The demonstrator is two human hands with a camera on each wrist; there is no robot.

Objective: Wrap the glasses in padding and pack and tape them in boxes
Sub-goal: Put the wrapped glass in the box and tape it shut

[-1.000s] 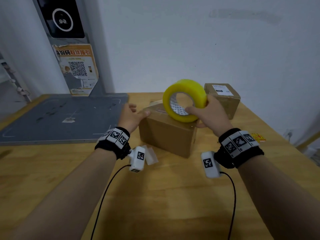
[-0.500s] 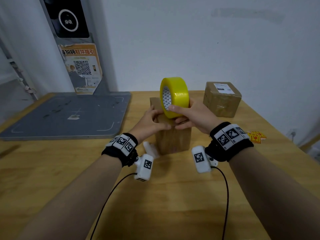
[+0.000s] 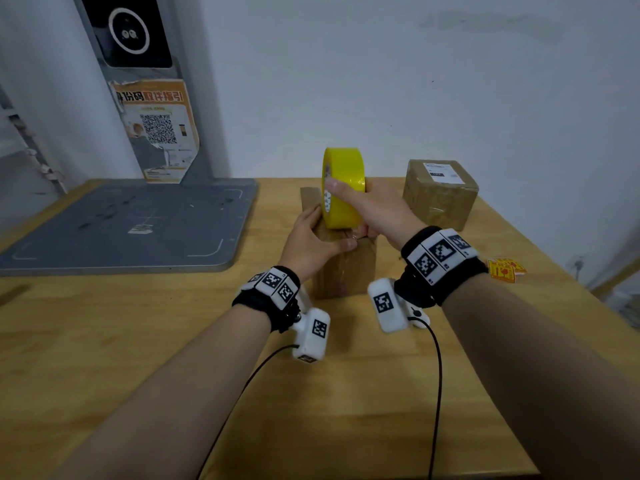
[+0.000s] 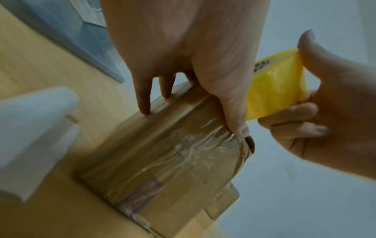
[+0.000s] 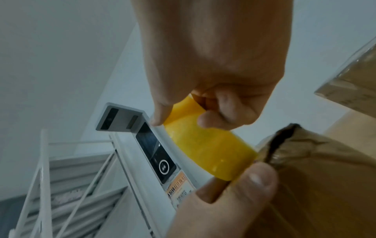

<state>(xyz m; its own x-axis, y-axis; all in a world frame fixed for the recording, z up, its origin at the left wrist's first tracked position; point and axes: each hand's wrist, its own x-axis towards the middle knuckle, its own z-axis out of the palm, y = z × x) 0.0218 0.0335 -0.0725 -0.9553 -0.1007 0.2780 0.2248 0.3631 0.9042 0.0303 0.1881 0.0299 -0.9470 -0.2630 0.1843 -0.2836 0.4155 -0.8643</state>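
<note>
A brown cardboard box (image 3: 346, 268) stands mid-table, old clear tape on its near face (image 4: 162, 161). My left hand (image 3: 330, 230) grips its top: fingers (image 4: 144, 106) on the left edge, thumb (image 4: 240, 127) pressing the near top corner. A yellow tape roll (image 3: 343, 188) stands edge-on on the box top. My right hand (image 3: 349, 209) holds it, thumb over the rim and fingers curled underneath. In the right wrist view the tape roll (image 5: 209, 149) meets the box (image 5: 315, 193) beside my left thumb (image 5: 244, 185). The box's contents are hidden.
A second taped box (image 3: 440, 192) with a white label sits at the back right. A grey platform (image 3: 131, 226) with a post and screen (image 3: 135, 32) fills the back left. Orange stickers (image 3: 505, 270) lie at the right. White padding (image 4: 36, 136) lies left of the box.
The box has been turned with a narrow end towards me. The tape roll swung edge-on and came down onto the box top. My left hand shifted to the near top edge.
</note>
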